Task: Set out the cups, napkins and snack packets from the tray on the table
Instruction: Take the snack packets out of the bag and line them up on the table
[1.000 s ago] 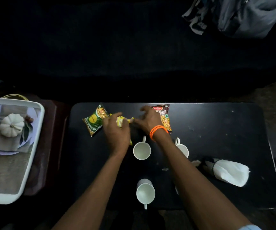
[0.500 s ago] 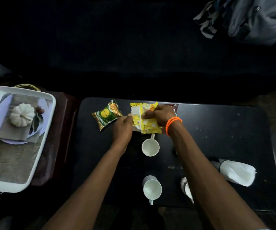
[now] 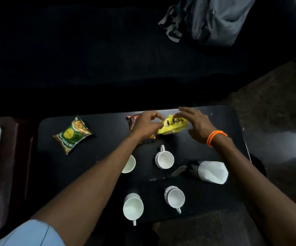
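Both hands are setting the yellow packet near the tabletop's far edge; left hand pinching it, right hand released; best laid flat, clear of the dark packet.

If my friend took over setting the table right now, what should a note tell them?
Left hand pinches the crinkly yellow snack packet at the black table's far edge; right hand is open beside it.
Out already: green snack packet, dark red snack packet under the left hand, four white cups, white napkin bundle.
Left: lay the yellow packet flat.
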`<state>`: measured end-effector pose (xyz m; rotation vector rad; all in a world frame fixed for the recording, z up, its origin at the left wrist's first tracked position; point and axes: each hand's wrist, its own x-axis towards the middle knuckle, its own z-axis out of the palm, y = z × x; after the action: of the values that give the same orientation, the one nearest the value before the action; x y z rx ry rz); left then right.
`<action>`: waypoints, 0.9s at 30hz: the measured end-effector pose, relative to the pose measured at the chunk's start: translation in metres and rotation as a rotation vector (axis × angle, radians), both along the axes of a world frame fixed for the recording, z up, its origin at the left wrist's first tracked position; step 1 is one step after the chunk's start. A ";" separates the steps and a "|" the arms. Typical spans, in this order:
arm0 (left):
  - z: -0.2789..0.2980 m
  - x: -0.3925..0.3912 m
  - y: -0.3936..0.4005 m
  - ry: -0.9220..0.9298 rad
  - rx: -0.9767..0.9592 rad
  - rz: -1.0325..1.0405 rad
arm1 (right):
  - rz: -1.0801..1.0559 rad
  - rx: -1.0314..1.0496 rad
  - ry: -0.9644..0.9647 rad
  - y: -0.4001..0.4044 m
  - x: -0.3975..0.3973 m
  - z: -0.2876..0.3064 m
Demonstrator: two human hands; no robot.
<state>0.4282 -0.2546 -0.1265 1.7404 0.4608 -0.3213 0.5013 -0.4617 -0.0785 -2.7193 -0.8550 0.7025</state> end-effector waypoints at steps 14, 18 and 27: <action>-0.038 0.028 -0.067 0.248 0.349 -0.311 | -0.697 -0.042 0.312 -0.029 0.010 -0.074; -0.045 0.033 -0.071 0.339 0.183 -0.243 | -0.650 -0.108 0.233 -0.022 0.014 -0.082; -0.041 0.053 -0.060 0.060 0.396 -0.195 | -0.603 0.083 0.054 -0.026 0.020 -0.068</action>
<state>0.4808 -0.3148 -0.1679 2.1740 0.4178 -0.4437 0.5211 -0.4874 -0.1465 -2.6475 -0.0277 0.5801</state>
